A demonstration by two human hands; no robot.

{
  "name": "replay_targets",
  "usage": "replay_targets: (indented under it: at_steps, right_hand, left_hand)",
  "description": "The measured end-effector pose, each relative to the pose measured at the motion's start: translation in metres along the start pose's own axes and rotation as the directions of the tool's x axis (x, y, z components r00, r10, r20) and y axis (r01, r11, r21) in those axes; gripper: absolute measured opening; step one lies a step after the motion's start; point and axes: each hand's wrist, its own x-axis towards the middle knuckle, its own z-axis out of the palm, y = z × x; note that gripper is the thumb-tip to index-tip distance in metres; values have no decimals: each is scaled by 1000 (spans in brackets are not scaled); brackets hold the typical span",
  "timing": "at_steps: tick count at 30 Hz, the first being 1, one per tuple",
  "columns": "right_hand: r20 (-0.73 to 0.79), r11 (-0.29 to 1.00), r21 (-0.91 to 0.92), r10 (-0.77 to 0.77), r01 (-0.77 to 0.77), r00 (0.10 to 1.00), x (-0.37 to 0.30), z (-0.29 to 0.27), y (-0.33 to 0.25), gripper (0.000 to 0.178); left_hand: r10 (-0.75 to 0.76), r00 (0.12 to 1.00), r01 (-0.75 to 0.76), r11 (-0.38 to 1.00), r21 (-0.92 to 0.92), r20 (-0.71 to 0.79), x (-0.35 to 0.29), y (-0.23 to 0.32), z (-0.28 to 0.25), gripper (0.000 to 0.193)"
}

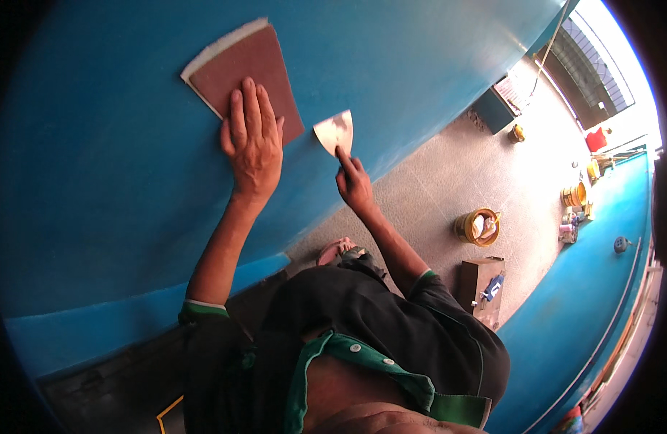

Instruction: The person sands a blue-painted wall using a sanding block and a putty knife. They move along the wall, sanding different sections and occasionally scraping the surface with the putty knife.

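**Sandpaper and scraper on a blue wall**

The left hand (251,141) lies flat on a sheet of brown sandpaper (243,69), pressing it against the blue wall (95,181). Its fingers are stretched out straight and close together, pointing up the sheet; they grip nothing, only bear down on the paper with palm and finger pads. The sheet sits to the upper left, tilted, with a pale backing edge showing along its far and left sides, and most of it lies beyond the fingertips.

The right hand (353,182) is just to the right of the left one, a little nearer. It is closed around the handle of a scraper (335,132), fingers curled tight so the handle is hidden inside the fist. The wide pale blade fans out above the knuckles and lies against the wall, just beside the right edge of the sandpaper but apart from it.

Both forearms rise from a dark shirt with green trim (391,340) at the near edge.

To the right, the wall meets a grey speckled floor (449,181). On the floor stand a yellow bucket (479,226), a brown box (481,286) with a blue thing on it, and further off several small tins (573,195) near another blue wall. A bare foot (335,251) shows at the base of the wall below the right arm.
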Motion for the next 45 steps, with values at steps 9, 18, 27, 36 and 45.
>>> replay_targets:
  at_steps: [9, 18, 27, 36, 45]
  right_hand:
    - [-86, 987, 19, -157, 159, 984, 79, -24, -32, 67]
    - [108, 998, -66, 2, 6, 994, 15, -35, -13, 69]
    - [-2, 997, -41, -69, 69, 998, 11, 7, 14, 73]
    - [-34, 988, -118, -101, 96, 994, 13, 2, 11, 77]
    - [-13, 976, -195, -101, 97, 995, 15, 9, 29, 75]
  left_hand:
    - [65, 998, -64, 997, 49, -20, -52, 10, 31, 64]
    - [9, 999, -8, 999, 41, -30, -61, 19, 41, 65]
    - [9, 1000, -8, 1000, 26, -26, -60, 18, 40, 64]
    - [42, 999, -41, 998, 51, -6, -60, 15, 39, 65]
    - [52, 999, -52, 997, 61, -4, -62, 14, 38, 63]
